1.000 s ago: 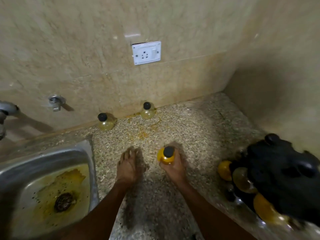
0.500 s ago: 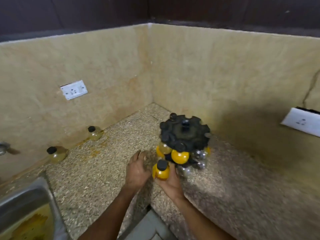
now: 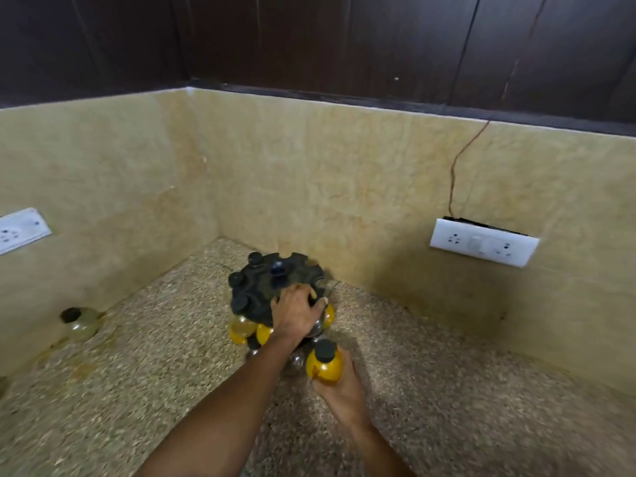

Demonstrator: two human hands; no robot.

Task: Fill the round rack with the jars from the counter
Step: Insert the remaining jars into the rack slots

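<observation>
The round black rack (image 3: 265, 287) stands in the counter's corner, with several black-capped jars hanging under its rim, some yellow (image 3: 241, 330). My left hand (image 3: 296, 313) lies on the rack's near right edge, fingers curled over the rim. My right hand (image 3: 339, 387) holds a yellow jar with a black cap (image 3: 325, 364) upright, just in front of the rack and slightly right of it. A pale greenish jar (image 3: 81, 321) with a black cap stands by the left wall, well apart from the rack.
The speckled stone counter (image 3: 464, 390) is bounded by beige tiled walls on the left, back and right. A white socket plate (image 3: 481, 244) sits on the right wall, another white socket (image 3: 20, 228) on the left wall. Yellow stains mark the counter near the left jar.
The view swung right from the sink to the corner. My left hand rose off the counter and took hold of the rack's rim. My right hand brought the yellow jar up to the rack.
</observation>
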